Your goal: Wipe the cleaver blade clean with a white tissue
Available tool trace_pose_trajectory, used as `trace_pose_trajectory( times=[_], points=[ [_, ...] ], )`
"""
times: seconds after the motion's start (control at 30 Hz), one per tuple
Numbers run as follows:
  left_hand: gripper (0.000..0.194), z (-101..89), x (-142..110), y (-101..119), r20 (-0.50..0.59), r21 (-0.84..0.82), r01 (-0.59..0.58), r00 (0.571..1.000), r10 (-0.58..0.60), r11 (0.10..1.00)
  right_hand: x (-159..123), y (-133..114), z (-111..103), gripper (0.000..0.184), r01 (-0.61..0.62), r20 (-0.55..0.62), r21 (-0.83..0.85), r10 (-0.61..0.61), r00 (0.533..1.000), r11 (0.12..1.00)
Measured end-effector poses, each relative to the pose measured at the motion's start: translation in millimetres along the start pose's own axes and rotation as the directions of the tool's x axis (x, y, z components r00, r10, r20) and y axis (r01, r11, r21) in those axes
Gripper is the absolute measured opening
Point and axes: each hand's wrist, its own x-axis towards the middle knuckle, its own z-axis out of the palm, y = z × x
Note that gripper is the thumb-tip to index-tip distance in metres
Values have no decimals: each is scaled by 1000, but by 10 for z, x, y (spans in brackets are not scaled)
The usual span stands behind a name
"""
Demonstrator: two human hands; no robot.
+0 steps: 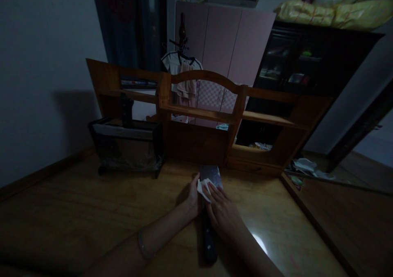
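Note:
In the middle of the head view a kitchen cleaver (210,171) has its blade pointing away from me and its black riveted handle toward me. My left hand (193,197) grips the blade along its left edge, thumb upward. Spread over a folded white tissue (202,190), the fingers of my right hand (222,207) press it against the blade's face. Neither hand is on the handle. The undersides of the left fingers are hidden.
A black-framed knife rack (125,133) with a dark-handled piece standing in it is at the back left of the wooden table (129,203). Behind runs a wooden shelf unit (199,115). A raised wooden edge (313,219) borders the right side. The room is dim.

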Motion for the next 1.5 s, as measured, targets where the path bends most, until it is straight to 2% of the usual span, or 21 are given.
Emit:
trace_pose_trajectory(
  times=[0.1, 0.3, 0.5, 0.67, 0.77, 0.9, 1.0, 1.27, 1.5],
  points=[
    [39, 15, 23, 8, 34, -12, -30, 999, 30, 999, -7, 70, 39, 47, -63, -6, -24, 62, 998, 998],
    [53, 40, 2, 19, 141, 11, 18, 990, -19, 1000, -39, 174, 86, 45, -150, -65, -114, 143, 988, 982],
    [55, 70, -43, 13, 91, 70, -12, 996, 6, 998, -80, 231, 81, 37, -230, -133, -189, 207, 969, 955],
    [53, 67, -45, 17, 122, 65, 2, 992, -10, 998, -78, 266, 72, 42, -259, -178, -141, 233, 956, 955],
    [49, 29, -8, 10, 109, 37, -22, 994, 18, 999, -58, 193, 9, 50, -170, -167, -43, 160, 973, 985],
    [44, -21, -6, 4, -15, 40, 8, 1000, -7, 999, -41, 27, -105, 53, 60, -18, 81, -59, 998, 995],
    [46, -24, -29, 10, -50, 57, 51, 998, -48, 997, -31, -10, -130, 53, 105, 43, 107, -110, 993, 989],
    [36, 28, 23, 7, 36, -35, -29, 999, 31, 999, -9, 144, -8, 52, -11, 29, -5, 11, 1000, 1000],
    [47, -20, 43, 3, 132, 24, -14, 991, 10, 1000, -27, 189, 41, 46, -152, 1, -23, 152, 988, 988]
  ],
)
